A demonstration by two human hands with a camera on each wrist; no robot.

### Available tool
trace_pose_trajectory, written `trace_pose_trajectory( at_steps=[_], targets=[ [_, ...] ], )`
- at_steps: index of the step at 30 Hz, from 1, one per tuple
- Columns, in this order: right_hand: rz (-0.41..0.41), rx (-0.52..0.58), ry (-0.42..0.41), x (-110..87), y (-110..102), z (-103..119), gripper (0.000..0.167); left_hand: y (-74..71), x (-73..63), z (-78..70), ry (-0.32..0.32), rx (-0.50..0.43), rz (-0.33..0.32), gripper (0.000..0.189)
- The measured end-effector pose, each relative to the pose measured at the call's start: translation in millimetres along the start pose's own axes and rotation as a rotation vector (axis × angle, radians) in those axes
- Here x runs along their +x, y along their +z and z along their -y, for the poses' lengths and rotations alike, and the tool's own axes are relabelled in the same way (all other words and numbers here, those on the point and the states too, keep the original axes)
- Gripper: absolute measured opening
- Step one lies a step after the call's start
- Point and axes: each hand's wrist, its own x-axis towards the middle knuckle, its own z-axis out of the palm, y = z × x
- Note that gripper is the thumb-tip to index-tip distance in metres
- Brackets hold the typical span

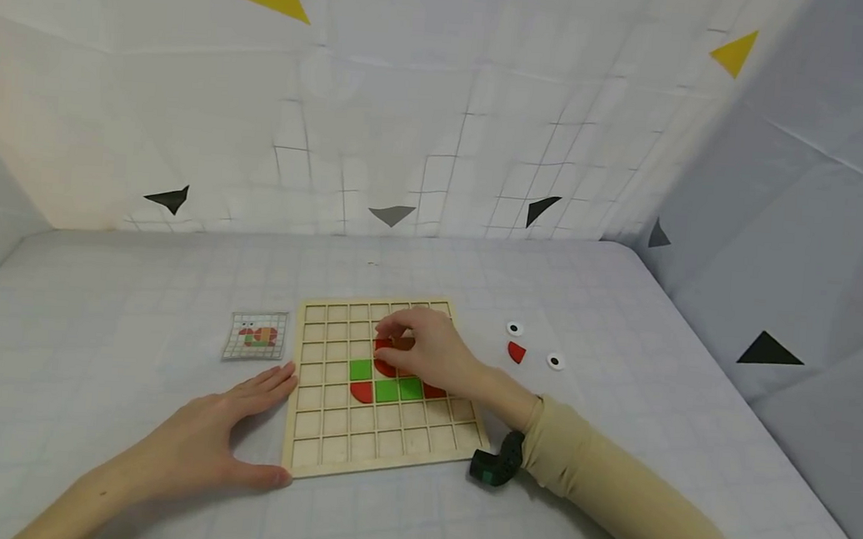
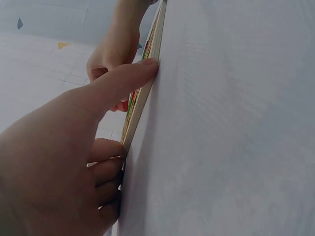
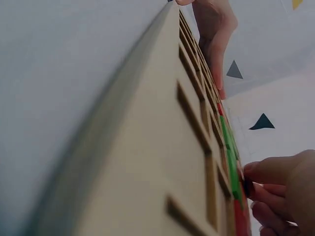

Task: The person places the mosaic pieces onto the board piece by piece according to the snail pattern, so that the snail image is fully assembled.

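Note:
A square wooden grid board (image 1: 313, 453) lies on the table. Green square tiles (image 1: 387, 391) and red rounded tiles (image 1: 362, 392) sit in several of its cells. Over the board's middle, my right hand (image 1: 433, 353) pinches a small tile (image 3: 248, 188) between thumb and fingers, low against the grid; it looks dark in the right wrist view, and the fingers partly cover it. My left hand (image 1: 202, 433) rests at the board's left side, fingers extended, with fingertips and thumb (image 2: 125, 81) touching its edge.
A small picture card (image 1: 256, 336) with a gridded coloured figure lies left of the board. On the right are two white eye discs (image 1: 514, 329) and a loose red quarter-round tile (image 1: 517, 352). A dark wrist device (image 1: 499, 462) is by the right sleeve.

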Motion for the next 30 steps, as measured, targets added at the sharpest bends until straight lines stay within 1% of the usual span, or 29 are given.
trace_pose_trajectory(
  at_steps=[3, 9, 15, 19, 23, 26, 30],
  targets=[
    [0.01, -0.018, 0.016, 1.8, -0.5, 5.8, 0.02, 0.3, 0.6, -0.2, 0.004, 0.006, -0.001, 0.101],
    [0.004, -0.007, -0.017, 8.6, 5.5, 12.8, 0.019, -0.8, 0.1, -0.4, -0.005, 0.003, 0.001, 0.101],
    [0.013, -0.022, -0.018, 14.6, 12.9, 14.9, 0.021, 0.4, 0.1, -0.3, -0.015, -0.016, 0.011, 0.101],
    [0.011, 0.008, -0.061, 13.5, 16.6, 14.4, 0.02, 0.4, 0.6, -1.1, -0.014, -0.019, 0.01, 0.101],
    [-0.007, 0.01, -0.094, 12.2, 19.5, 14.2, 0.019, -0.2, 1.0, -1.5, -0.009, -0.012, 0.004, 0.101],
    [-0.02, 0.009, -0.086, 10.6, 20.2, 14.9, 0.018, -0.3, 1.0, -1.6, -0.007, -0.011, 0.005, 0.101],
    [-0.017, 0.015, -0.06, 9.2, 20.3, 15.8, 0.019, -0.5, 0.4, -1.4, -0.009, -0.012, 0.008, 0.1]
  ],
)
